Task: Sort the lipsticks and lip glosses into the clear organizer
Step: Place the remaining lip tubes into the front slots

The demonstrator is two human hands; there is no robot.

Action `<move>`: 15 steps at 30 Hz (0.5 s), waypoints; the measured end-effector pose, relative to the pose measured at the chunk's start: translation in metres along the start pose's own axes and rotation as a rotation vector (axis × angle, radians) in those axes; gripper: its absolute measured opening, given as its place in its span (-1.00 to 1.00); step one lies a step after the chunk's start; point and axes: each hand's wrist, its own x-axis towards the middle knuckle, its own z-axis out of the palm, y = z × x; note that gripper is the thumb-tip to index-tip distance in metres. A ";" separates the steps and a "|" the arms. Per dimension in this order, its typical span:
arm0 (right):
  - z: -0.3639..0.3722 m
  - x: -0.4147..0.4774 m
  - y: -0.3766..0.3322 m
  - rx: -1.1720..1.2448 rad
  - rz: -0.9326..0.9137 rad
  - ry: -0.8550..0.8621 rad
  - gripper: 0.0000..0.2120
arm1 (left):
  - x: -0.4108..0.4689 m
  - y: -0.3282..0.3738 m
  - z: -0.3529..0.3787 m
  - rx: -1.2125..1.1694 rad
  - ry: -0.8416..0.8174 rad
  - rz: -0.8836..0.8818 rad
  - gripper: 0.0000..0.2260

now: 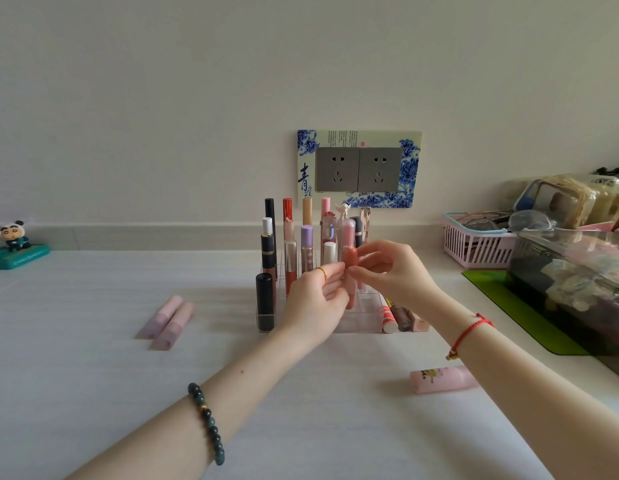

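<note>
I hold the coral lip gloss tube (350, 268) upright at the front cells of the clear organizer (368, 306). The grip of the left hand (315, 303) is pinched on its lower part and the grip of the right hand (392, 271) on its middle. I cannot tell if its foot is already inside a cell.

The danger, I think, is the standing tubes (307, 249) just behind it. A tilted descent may knock a neighbour or catch on a cell wall.

On the worktop (93, 375), two lilac tubes (169, 322) left of the organizer, a striped lipstick (387, 318) against its right side and a pink tube (443, 379) nearer to me are not yet sorted.
</note>
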 end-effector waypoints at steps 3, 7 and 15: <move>-0.010 0.000 -0.005 0.026 0.003 0.035 -0.75 | -0.001 0.005 -0.002 -0.037 0.059 0.037 -0.67; -0.030 -0.001 -0.014 0.073 -0.006 0.069 -0.75 | -0.002 0.014 -0.006 -0.036 0.142 0.107 -0.75; -0.070 -0.032 -0.014 -0.086 -0.068 -0.020 -0.81 | -0.025 0.026 0.019 0.137 -0.158 0.187 -0.84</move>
